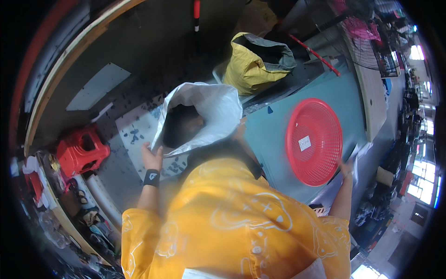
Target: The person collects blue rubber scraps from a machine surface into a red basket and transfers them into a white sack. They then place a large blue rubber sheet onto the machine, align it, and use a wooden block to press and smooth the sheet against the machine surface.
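Note:
My left hand (151, 159), with a black wristband, grips the lower left rim of a white woven sack (209, 109). The sack's mouth gapes open and its inside is dark. My right hand (346, 165) reaches out to the lower right rim of a round red mesh basket (313, 139) that has a small white label inside. The basket lies over a teal table top (272, 135). A pale sheet edge (357, 152) shows beside that hand, and its grip is too small to make out. My yellow printed shirt fills the lower middle.
A yellow and grey sack (255, 63) stands behind the white one. A red plastic stool (81, 149) sits at the left on a dark floor strewn with small blue scraps. A fan guard (371, 44) and a red-handled rod (313, 53) are at the upper right. Clutter lines the lower left.

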Action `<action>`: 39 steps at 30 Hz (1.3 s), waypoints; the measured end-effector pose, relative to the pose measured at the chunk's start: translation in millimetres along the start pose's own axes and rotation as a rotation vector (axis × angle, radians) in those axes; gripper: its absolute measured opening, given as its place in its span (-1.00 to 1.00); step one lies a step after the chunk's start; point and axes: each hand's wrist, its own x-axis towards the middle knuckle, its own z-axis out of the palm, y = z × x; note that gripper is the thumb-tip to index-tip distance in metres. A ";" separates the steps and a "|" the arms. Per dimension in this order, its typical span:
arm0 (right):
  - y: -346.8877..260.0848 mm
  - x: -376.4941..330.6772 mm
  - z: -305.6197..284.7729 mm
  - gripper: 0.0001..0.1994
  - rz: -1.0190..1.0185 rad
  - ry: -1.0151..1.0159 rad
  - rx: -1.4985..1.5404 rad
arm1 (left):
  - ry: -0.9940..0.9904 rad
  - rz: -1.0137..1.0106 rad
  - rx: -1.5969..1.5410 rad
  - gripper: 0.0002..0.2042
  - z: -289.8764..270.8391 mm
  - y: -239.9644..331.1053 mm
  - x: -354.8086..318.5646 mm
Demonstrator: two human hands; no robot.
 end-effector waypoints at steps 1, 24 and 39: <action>-32.8 5.3 -21.5 -0.16 -0.122 0.191 -0.006 | -0.003 -0.012 0.079 -0.54 -6.5 5.8 1.3; -518.8 -62.6 268.8 -0.58 -0.966 -0.877 -0.268 | -0.053 -0.222 0.263 -0.54 -33.6 96.2 51.5; -565.4 115.2 155.3 -0.56 -0.822 -0.440 -0.201 | -0.370 0.006 0.248 -0.52 24.5 236.7 180.2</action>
